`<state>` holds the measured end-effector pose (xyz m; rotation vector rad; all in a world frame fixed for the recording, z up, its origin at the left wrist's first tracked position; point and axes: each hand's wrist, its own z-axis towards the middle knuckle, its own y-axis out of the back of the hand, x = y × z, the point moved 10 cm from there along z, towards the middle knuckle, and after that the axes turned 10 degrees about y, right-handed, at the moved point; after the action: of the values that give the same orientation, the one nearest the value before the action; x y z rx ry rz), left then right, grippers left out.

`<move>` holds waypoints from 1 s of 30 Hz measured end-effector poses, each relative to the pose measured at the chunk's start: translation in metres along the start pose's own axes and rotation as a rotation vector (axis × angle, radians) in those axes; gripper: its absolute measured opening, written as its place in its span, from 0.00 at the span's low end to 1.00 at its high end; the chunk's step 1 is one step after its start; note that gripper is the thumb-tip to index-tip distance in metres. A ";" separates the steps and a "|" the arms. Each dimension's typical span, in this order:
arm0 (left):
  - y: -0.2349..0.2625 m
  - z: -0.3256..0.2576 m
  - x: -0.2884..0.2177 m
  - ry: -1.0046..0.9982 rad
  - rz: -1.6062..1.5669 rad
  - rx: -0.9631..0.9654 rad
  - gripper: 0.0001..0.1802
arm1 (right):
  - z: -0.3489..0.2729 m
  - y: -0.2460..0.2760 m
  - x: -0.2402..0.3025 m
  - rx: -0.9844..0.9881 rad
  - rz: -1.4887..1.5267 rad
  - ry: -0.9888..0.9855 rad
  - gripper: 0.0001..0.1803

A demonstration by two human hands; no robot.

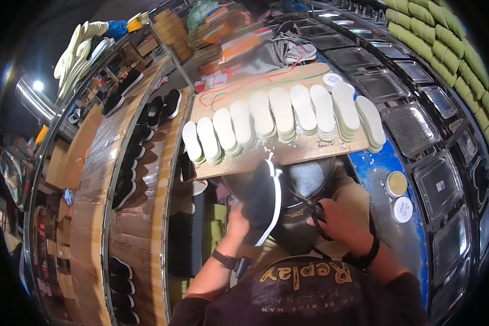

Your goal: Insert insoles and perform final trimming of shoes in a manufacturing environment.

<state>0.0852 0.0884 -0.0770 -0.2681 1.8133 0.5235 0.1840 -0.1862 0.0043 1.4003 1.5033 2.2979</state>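
Observation:
My left hand (237, 221) is closed around a black shoe (258, 198) with a white sole edge, held upright in front of the board. The shoe hides most of my fingers. In my right hand (339, 218) is a pair of dark scissors (314, 213), the fingers curled at their handles and the blades pointing toward the shoe. Just beyond the shoe, a row of stacked white insoles (263, 112) lies along a wooden board (309, 154). Small white scraps (267, 156) lie at the board's near edge, by the shoe's tip.
On my left stands a rack (138, 212) with rows of black shoes (126, 193). To the right, black trays (439, 185) line a conveyor beside a blue surface (386, 163) holding two round tins (399, 195). Green rolled bundles (445, 49) are piled at far right. A round metal basin (309, 179) sits below the board.

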 end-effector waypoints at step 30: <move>-0.004 -0.012 -0.017 0.252 -0.803 0.157 0.16 | -0.015 -0.075 -0.007 0.280 -0.009 0.034 0.31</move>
<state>0.0825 0.0776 -0.0593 -0.9308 1.7887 -0.2273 0.1477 -0.1610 -0.0590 1.4149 1.8977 2.1823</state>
